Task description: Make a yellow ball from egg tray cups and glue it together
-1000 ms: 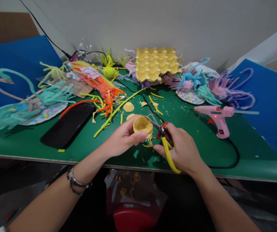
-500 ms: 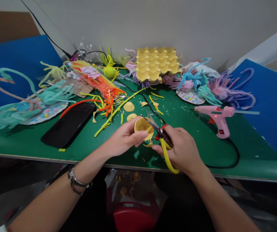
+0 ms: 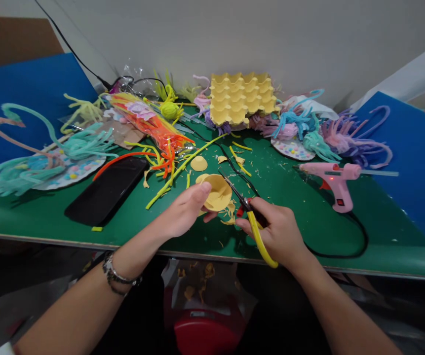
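My left hand (image 3: 188, 209) grips a yellow egg-carton cup (image 3: 218, 193) by its left side, its hollow facing me. In my right hand (image 3: 277, 227) is a pair of scissors (image 3: 258, 239) with yellow handles, the blades pointing up and left beside the cup's right rim. Yellow carton scraps (image 3: 229, 214) lie just below the blades. Behind the held cup a trimmed cup (image 3: 198, 163) rests on the green table (image 3: 308, 231), and another is partly hidden by my left hand.
A yellow egg tray (image 3: 242, 98) stands at the back among pipe-cleaner figures (image 3: 310, 123). On the right lies a pink glue gun (image 3: 334, 180) with a lit light and a cord. A black phone (image 3: 106, 190) and orange pipe cleaners (image 3: 160, 130) are on the left.
My left hand has turned the cup so its hollow faces me more, and shifted it slightly left and down. The scissors have come slightly away from the rim.
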`<state>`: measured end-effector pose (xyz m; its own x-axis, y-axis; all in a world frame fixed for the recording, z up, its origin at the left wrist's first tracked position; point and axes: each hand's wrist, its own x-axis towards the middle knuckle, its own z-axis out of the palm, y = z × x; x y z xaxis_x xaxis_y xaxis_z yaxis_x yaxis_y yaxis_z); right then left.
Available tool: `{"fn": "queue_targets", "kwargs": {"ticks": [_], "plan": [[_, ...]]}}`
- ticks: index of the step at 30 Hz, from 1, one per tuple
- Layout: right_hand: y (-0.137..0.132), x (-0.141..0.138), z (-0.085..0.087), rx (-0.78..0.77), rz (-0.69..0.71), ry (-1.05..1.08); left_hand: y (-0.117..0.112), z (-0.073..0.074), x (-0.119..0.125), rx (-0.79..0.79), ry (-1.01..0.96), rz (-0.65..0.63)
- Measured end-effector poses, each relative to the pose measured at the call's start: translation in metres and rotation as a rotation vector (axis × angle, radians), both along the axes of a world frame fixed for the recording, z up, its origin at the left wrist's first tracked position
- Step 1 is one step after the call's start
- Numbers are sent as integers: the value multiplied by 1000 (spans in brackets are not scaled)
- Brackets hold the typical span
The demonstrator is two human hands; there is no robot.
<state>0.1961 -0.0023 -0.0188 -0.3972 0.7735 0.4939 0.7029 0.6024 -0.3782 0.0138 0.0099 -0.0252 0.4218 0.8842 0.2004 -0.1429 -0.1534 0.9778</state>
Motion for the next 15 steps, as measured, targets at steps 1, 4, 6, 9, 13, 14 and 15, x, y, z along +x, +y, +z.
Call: {"fn": "queue_targets", "kwargs": {"ticks": [1, 4, 6, 9, 13, 14, 15], "plan": [[0, 0, -1, 11, 4, 7, 0, 0, 0, -19, 0, 14], [0, -1, -1, 37, 11, 29, 0, 2, 1, -51, 19, 46], [1, 0, -1, 32, 7, 61, 0, 2, 1, -63, 21, 61], [1, 2, 2, 7, -20, 105, 0, 1, 1, -83, 21, 105], [1, 2, 5, -133, -35, 48, 1, -2, 0, -106, 56, 189], [1, 2, 4, -180, -28, 23, 1, -3, 0, -109, 65, 199], [1, 1, 3, -214, -20, 1, 1, -3, 1, -110, 71, 201]]}}
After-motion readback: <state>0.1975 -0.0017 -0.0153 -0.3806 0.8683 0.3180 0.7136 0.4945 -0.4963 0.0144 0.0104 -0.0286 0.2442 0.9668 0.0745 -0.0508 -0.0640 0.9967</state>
